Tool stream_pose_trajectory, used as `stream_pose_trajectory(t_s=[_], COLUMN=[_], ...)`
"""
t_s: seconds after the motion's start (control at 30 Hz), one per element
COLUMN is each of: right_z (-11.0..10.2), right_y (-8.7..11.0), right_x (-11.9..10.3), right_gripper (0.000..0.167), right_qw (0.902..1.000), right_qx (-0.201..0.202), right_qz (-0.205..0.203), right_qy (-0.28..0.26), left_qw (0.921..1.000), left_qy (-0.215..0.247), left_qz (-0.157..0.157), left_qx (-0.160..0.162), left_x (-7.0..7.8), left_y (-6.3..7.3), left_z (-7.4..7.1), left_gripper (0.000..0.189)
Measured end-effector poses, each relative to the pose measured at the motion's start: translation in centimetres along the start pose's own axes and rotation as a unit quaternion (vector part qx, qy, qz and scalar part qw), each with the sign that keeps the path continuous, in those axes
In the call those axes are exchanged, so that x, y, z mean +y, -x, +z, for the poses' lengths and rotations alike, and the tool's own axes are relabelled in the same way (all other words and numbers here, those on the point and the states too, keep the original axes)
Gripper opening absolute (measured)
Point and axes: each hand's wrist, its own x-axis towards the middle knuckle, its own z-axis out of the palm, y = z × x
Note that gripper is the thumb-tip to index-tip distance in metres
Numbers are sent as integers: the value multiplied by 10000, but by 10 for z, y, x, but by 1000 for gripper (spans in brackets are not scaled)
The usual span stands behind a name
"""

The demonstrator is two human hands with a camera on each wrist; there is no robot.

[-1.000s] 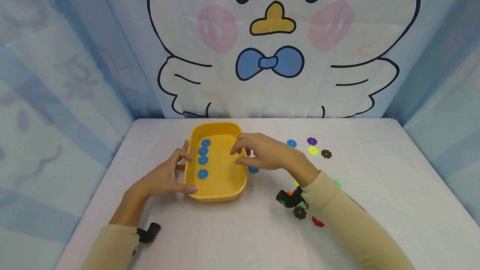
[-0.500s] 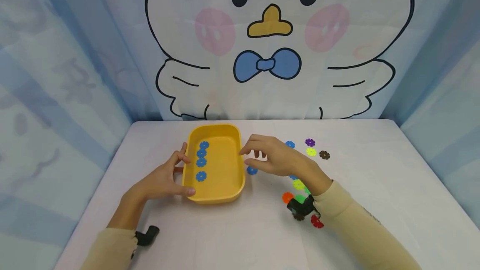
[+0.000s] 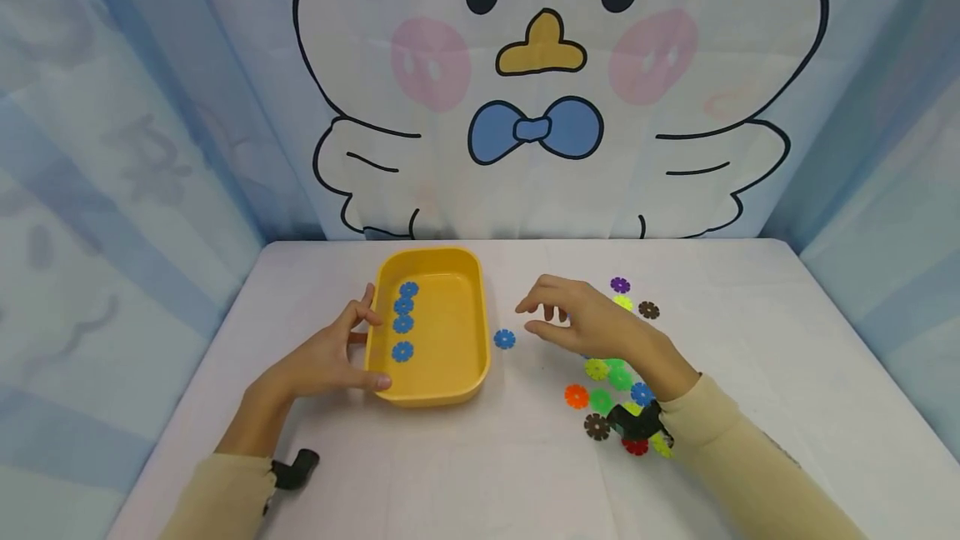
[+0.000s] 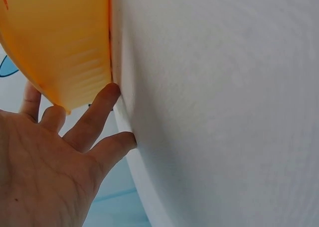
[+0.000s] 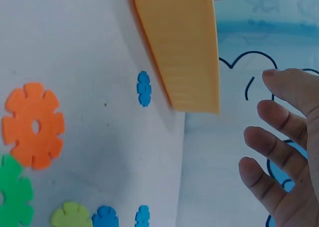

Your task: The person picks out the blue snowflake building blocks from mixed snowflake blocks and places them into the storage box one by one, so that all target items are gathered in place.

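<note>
My left hand point(image 3: 326, 363) holds the left side of a yellow plastic tray point(image 3: 450, 319). Its thumb lies over the rim near the front corner, and in the left wrist view fingers touch the outer wall. Inside the tray, several blue flower-shaped discs point(image 3: 402, 324) form a column along the left. One more blue notched disc point(image 3: 505, 339) lies on the table just right of the tray. My right hand point(image 3: 596, 319) hovers to the right of that disc, fingers loosely bent and apart, with nothing between them in the right wrist view point(image 5: 281, 132).
Right of my right hand, more notched discs lie scattered: orange point(image 3: 577, 397), green point(image 3: 601, 402), brown point(image 3: 597, 427), red point(image 3: 635, 447) and purple point(image 3: 620, 284) among them. My right forearm and its wrist camera point(image 3: 633, 422) cover part of them. A printed curtain point(image 3: 540, 190) hangs behind the table.
My right hand has moved right, from over the tray's right rim to above the table, uncovering the blue disc beside the tray. My left hand and the tray stay in place.
</note>
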Motion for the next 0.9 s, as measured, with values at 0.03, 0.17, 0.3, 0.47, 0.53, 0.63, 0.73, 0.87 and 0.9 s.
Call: stream_pose_trajectory(t_s=[0.03, 0.17, 0.3, 0.47, 0.53, 0.63, 0.73, 0.87, 0.9], right_z=[-1, -7, -12, -15, -14, -12, -10, -11, -12], right_y=[3, 16, 31, 47, 52, 59, 67, 78, 81], right_x=[1, 9, 19, 28, 30, 33, 36, 40, 41], right_gripper=[21, 22, 22, 23, 24, 24, 24, 25, 26], right_qw=[10000, 9993, 9987, 9985, 9983, 9979, 9980, 9973, 9970], right_qx=[21, 90, 231, 376, 352, 302, 294, 436, 483], right_qz=[68, 339, 418, 347, 432, 535, 546, 577, 585], right_qy=[31, 109, 168, 191, 190, 198, 156, 141, 141], left_qw=[10000, 10000, 10000, 10000, 10000, 10000, 10000, 10000, 10000], left_qy=[-2, -16, -56, -85, -74, -66, -39, -39, -48], left_qz=[2, 5, 33, 26, 9, 12, -10, -57, -64], left_qx=[-2, 5, -1, -21, -25, -35, -36, -35, -37], left_x=[0, 0, 1, 0, 0, 0, 1, 1, 1], left_y=[0, 0, 0, 0, 1, 1, 1, 1, 1], left_z=[0, 1, 2, 1, 1, 0, 0, 0, 0], left_gripper=[79, 80, 80, 81, 81, 81, 82, 82, 82])
